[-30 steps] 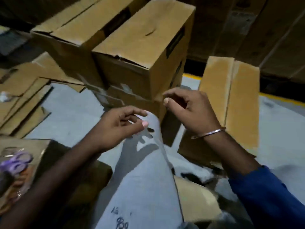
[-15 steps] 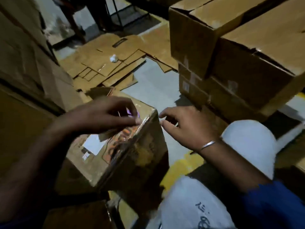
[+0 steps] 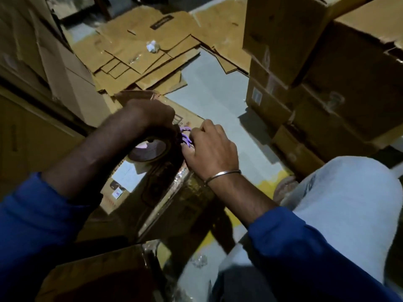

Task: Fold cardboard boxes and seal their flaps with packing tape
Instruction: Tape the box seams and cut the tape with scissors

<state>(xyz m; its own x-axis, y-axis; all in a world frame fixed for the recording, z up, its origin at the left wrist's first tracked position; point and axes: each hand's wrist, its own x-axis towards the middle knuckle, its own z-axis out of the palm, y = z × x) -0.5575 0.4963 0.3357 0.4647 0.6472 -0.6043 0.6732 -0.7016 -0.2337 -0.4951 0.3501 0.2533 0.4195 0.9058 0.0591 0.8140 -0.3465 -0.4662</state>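
On the left, our left hand (image 3: 150, 114) is curled over the roll of packing tape (image 3: 150, 149). The roll rests on top of the cardboard box (image 3: 157, 192) in front of us. The hand is in shadow, so we cannot tell if its fingers hold the roll or just rest on it.

In the middle, the purple scissors (image 3: 185, 136) sit between our two hands, on the same box. Our right hand (image 3: 209, 147), the one with the metal bracelet (image 3: 222, 174), has its fingers curled at the scissor handles. It looks like it is taking hold of them, but the fingertips are hidden.

What could go wrong? We think the scissors could slip and poke a finger, since both hands are so close together and the light is dim. The tape's loose end could stick back on the roll and be hard to find. The roll could also slide off the box, because the top looks tilted.

There is printing on the box top and a white label (image 3: 128, 177), but it is too blurry to read. A dark mark on a flat cardboard sheet (image 3: 162, 19) far off is blurry too. The stacked boxes (image 3: 327, 73) on the right have small stickers we cannot read.
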